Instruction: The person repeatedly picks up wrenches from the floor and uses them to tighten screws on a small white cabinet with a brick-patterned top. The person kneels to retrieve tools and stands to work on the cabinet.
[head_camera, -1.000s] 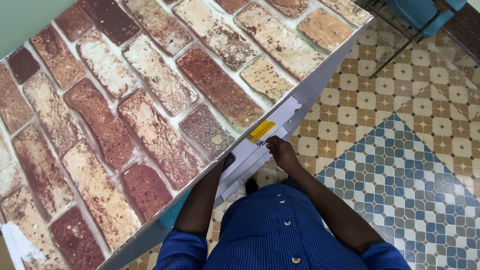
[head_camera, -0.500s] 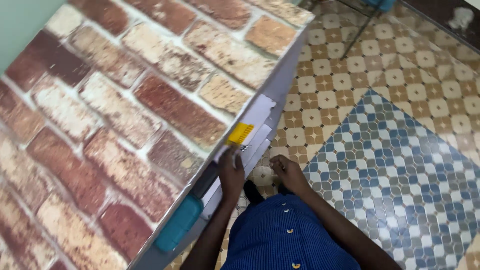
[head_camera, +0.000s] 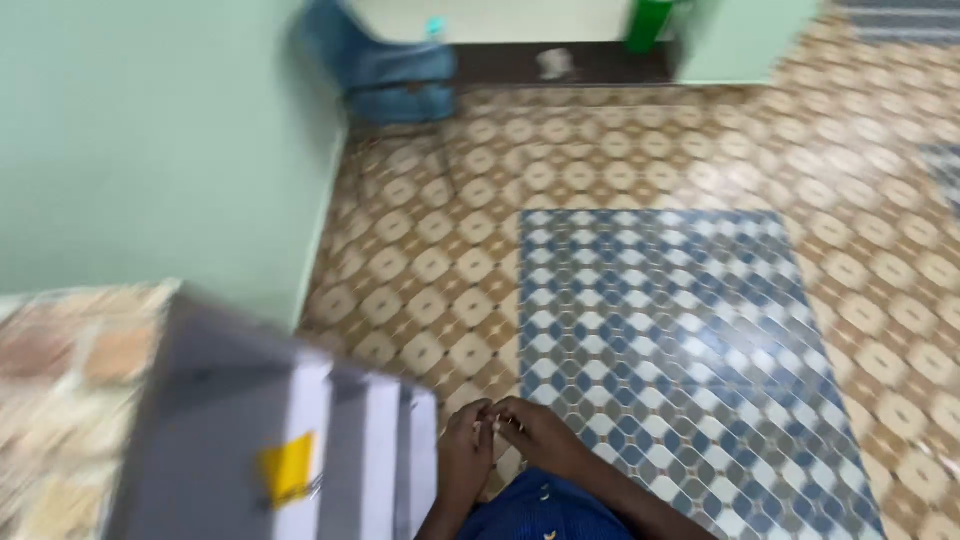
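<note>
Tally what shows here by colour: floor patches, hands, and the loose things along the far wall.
Blue: 2, the tiled floor patch and the chair
Green: 1, the bin
Yellow: 1, the tag on the grey table edge
Bare hands: 2, left hand, right hand
Total: 6

Both hands off grey drawer front (head_camera: 290, 440), no longer at yellow tag (head_camera: 288, 468). Left hand (head_camera: 466, 455) and right hand (head_camera: 535, 432) now together, fingertips touching, just right of drawer front, above blue shirt (head_camera: 545, 512). View swung away from brick-patterned top (head_camera: 70, 400), now small at far left of hands; patterned floor (head_camera: 640, 300) and green wall (head_camera: 150, 130) now ahead of hands. Frame blurred.
</note>
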